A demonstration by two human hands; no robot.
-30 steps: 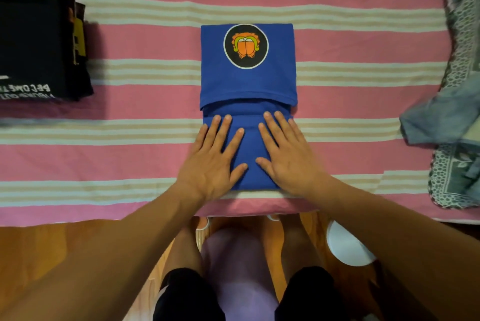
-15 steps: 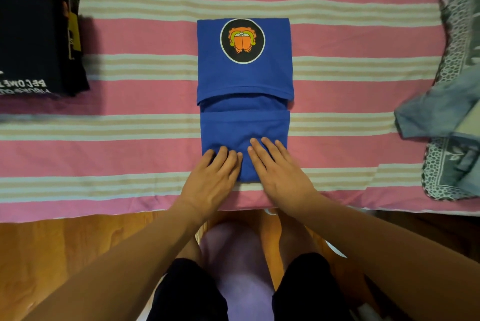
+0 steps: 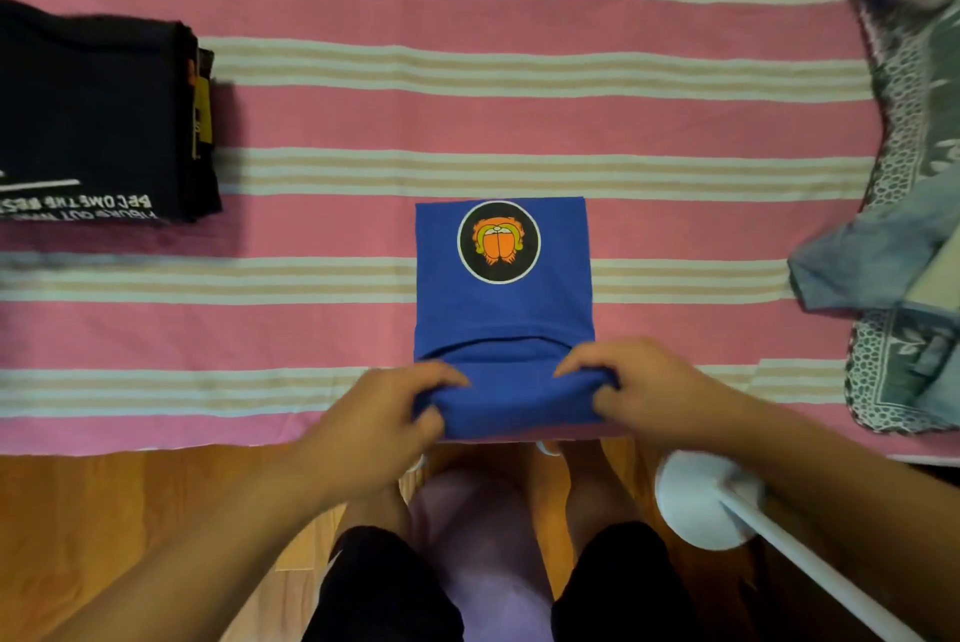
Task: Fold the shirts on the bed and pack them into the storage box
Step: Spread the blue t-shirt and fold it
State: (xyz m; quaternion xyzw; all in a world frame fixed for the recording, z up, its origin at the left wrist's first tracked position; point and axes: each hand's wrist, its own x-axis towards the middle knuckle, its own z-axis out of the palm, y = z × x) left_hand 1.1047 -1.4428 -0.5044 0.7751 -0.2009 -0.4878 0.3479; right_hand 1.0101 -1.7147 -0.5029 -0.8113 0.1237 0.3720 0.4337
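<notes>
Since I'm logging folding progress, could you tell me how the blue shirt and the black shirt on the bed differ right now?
The blue shirt lies at the near edge of the bed, while the black shirt sits far to the left. The left hand and right hand grip the blue shirt's near end; nothing touches the black shirt. The blue shirt shows a round orange cartoon badge, the black shirt white lettering. Both lie folded on the striped cover.

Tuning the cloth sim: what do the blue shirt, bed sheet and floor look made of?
Blue shirt: soft matte knit, likely cotton; it bunches into rounded folds where the left hand and right hand grip it, and the round print looks flat.
Bed sheet: thin woven fabric, matte, with striped bands and faint ripples.
Floor: wood or wood-look laminate, with plank seams and a slight sheen.
</notes>
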